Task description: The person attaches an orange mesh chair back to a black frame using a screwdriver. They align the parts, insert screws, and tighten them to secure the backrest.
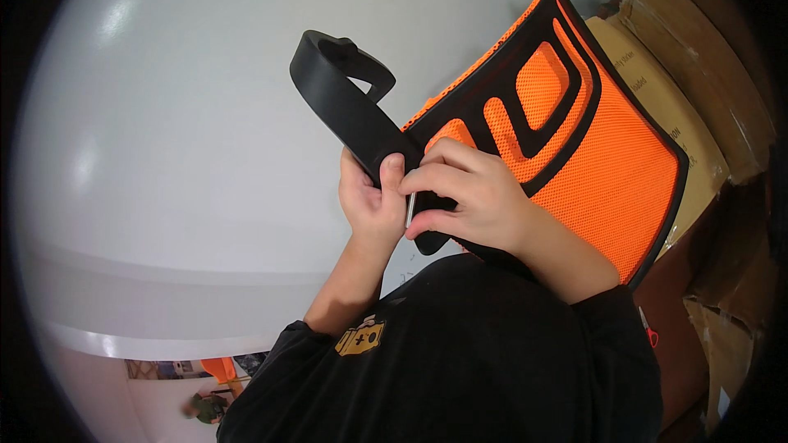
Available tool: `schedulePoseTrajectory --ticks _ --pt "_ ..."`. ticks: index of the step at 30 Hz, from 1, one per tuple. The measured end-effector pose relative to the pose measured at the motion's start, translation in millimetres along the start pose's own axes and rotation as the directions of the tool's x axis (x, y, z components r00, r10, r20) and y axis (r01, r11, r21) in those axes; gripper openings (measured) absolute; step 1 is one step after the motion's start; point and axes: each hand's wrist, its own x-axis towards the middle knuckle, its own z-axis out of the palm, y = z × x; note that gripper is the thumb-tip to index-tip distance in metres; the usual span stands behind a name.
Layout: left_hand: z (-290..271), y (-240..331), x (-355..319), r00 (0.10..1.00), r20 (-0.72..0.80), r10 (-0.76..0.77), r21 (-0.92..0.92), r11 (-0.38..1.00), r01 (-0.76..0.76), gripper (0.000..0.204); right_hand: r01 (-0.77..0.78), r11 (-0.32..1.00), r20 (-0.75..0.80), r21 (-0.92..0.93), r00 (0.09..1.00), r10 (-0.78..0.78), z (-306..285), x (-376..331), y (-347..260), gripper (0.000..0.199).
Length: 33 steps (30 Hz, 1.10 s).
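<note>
A chair backrest [603,168] of orange mesh in a black frame leans at an angle in front of me, to the right. Against its lower left end is a black looped armrest [328,86]. My left hand [365,201] wraps round the armrest's lower end, thumb on top. Close beside it, my right hand [476,197] pinches a thin silver metal rod [410,209] between thumb and fingers. The rod stands almost upright by the black part; my fingers hide its upper end, so I cannot tell what it touches.
Cardboard boxes [698,57] stand behind the backrest on the right. Red-handled scissors [651,335] lie at the lower right on a dark reddish-brown surface. A pale wall [189,115] fills the left side. Far off at the lower left is another person [208,407].
</note>
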Motion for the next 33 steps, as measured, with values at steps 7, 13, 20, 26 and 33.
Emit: schedulePoseTrajectory --ticks 7,13,20,26,33 --pt "-3 2 4 0.999 0.012 0.038 0.046 0.998 -0.038 0.028 0.074 0.997 -0.090 -0.002 0.993 -0.074 5 5 -2 0.032" --pt "1 7 4 1.000 0.005 0.009 -0.018 1.000 -0.009 0.030 0.099 0.987 -0.018 0.130 0.995 -0.098 -6 3 7 0.025" --pt "0 8 1 1.000 0.002 0.012 0.003 1.000 -0.012 0.032 -0.221 0.974 0.001 0.054 0.975 0.221 -16 -1 -3 0.036" --pt "2 10 -1 0.999 -0.026 0.041 0.023 0.999 -0.041 0.028 -0.378 0.924 0.083 0.051 0.924 0.373 -12 -6 -5 0.034" --pt "1 17 -3 1.000 -0.002 0.005 0.038 0.999 -0.005 0.035 -0.370 0.927 0.047 0.058 0.929 0.368 -9 -6 -7 0.032"
